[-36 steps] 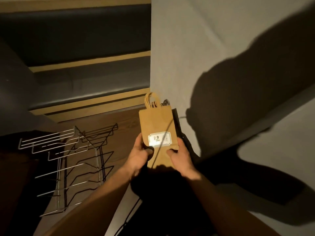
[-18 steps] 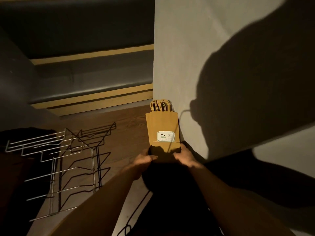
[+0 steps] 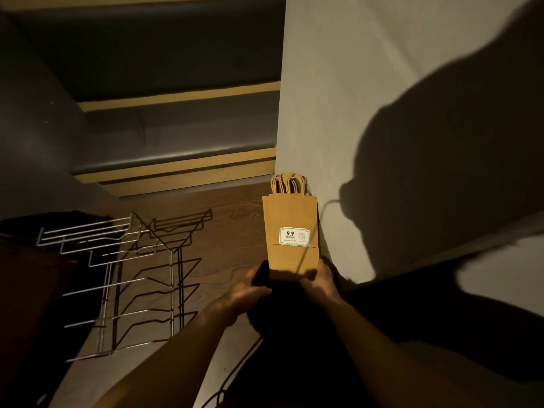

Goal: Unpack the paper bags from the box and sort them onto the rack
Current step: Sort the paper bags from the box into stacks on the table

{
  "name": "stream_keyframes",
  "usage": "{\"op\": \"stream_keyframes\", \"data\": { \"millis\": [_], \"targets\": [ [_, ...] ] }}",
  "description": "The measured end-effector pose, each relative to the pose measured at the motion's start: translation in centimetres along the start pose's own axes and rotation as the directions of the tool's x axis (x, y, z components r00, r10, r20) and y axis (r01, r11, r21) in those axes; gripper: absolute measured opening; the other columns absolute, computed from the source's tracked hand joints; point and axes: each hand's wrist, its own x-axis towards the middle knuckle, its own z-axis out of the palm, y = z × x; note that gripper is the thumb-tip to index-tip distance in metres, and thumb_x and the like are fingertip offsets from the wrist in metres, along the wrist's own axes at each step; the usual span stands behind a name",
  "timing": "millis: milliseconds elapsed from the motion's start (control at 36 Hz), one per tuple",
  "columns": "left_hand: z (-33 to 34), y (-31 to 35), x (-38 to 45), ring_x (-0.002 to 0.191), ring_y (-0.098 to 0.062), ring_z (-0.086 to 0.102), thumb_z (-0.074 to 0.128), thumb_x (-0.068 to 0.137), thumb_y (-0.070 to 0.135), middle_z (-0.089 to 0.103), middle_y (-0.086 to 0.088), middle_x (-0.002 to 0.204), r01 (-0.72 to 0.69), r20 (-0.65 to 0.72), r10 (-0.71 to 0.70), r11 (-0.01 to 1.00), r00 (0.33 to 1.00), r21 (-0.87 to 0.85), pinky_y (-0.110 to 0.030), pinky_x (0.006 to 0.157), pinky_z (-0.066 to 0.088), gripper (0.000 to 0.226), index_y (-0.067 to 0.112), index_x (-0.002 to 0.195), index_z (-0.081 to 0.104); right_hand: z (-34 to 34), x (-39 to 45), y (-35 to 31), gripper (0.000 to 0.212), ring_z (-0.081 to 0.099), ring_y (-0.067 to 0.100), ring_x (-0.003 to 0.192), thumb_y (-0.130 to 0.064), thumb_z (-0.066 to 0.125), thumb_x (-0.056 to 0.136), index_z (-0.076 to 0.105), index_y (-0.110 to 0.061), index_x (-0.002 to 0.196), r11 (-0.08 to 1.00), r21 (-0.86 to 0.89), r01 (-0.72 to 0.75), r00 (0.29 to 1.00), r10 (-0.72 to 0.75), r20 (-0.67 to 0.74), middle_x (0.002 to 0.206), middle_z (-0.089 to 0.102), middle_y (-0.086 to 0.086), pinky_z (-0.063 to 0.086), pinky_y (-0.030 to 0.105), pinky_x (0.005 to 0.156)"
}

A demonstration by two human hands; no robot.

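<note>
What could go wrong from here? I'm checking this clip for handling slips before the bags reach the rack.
Both the left hand and right hand hold the paper bags only at the bottom edge, so the tall stack could tip or fan apart. That edge lies in deep shadow, so a poor hold is hard to notice. The wire rack stands off to the left, so the loose handles might snag on its wires.

The wall (image 3: 338,83) stood hard against the right side of the paper bags (image 3: 290,228) I held, leaving no room to pass there. To the left, bare wooden floor (image 3: 229,231) lay open between the bags and the wire rack (image 3: 117,260). A dark cable (image 3: 235,375) trailed across the floor below my arms.
</note>
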Motion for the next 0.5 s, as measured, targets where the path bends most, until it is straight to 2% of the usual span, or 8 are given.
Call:
{"op": "stream_keyframes", "data": {
  "millis": [83,139,250,361,417,500],
  "targets": [
    [-0.1,-1.5,-0.7,0.124,-0.020,0.048,0.071,0.080,0.027,0.043,-0.001,0.144,-0.030,-0.025,0.032,0.997,0.999,0.072,-0.030,0.096,0.047,0.082,0.033,0.151,0.029,0.9,-1.1,0.3,0.086,0.020,0.032,0.144,-0.021,0.061,0.089,0.006,-0.027,0.155,0.999,-0.034,-0.036,0.999,0.035,-0.035,0.160,-0.002,0.000,0.032,0.045,0.112],
    [0.1,-1.9,-1.6,0.129,-0.020,0.040,0.070,0.077,0.032,0.031,0.004,0.146,-0.024,-0.056,0.029,0.995,0.998,0.097,-0.030,0.100,0.043,0.089,0.034,0.152,0.024,1.9,-1.5,0.9,0.084,0.023,0.030,0.143,-0.014,0.059,0.090,0.007,-0.025,0.155,0.999,-0.031,-0.020,0.996,0.017,-0.086,0.160,-0.006,-0.001,0.036,0.042,0.111],
    [0.2,-2.9,-2.2,0.143,-0.026,0.028,0.069,0.082,0.027,0.020,-0.005,0.160,0.002,-0.140,0.013,0.995,0.990,0.104,-0.034,0.113,0.031,0.089,0.026,0.155,0.018,4.6,-3.0,1.1,0.073,0.025,0.026,0.143,-0.014,0.061,0.091,0.022,-0.014,0.152,0.989,-0.135,0.062,0.971,-0.091,-0.223,0.159,0.006,0.007,0.032,0.034,0.112],
    [0.0,-3.7,-2.4,0.143,-0.025,0.029,0.069,0.087,0.014,0.022,-0.008,0.160,-0.035,-0.225,0.037,0.999,0.974,0.011,-0.026,0.104,0.032,0.087,0.020,0.156,0.016,6.6,-4.1,1.0,0.065,0.027,0.024,0.142,-0.017,0.061,0.091,0.032,-0.014,0.149,0.977,-0.181,0.112,0.962,-0.153,-0.228,0.158,0.013,0.004,0.030,0.035,0.116],
    [0.0,-3.8,-2.7,0.145,-0.024,0.025,0.065,0.091,0.012,0.021,-0.005,0.160,-0.067,-0.215,0.064,0.998,0.974,-0.003,-0.023,0.102,0.028,0.082,0.020,0.156,0.015,6.9,-4.4,0.7,0.060,0.029,0.023,0.141,-0.016,0.060,0.091,0.036,-0.012,0.147,0.969,-0.210,0.130,0.958,-0.177,-0.226,0.155,0.019,0.004,0.026,0.028,0.114],
    [-0.3,-4.4,-2.5,0.143,-0.020,0.027,0.063,0.092,0.012,0.023,-0.003,0.160,-0.102,-0.233,0.092,0.994,0.968,-0.032,-0.023,0.101,0.027,0.080,0.022,0.156,0.015,7.3,-4.7,0.5,0.050,0.041,0.023,0.131,-0.007,0.061,0.086,0.050,-0.008,0.135,0.942,-0.218,0.254,0.923,-0.303,-0.236,0.143,0.040,0.009,0.028,0.015,0.102]
  ]
}}
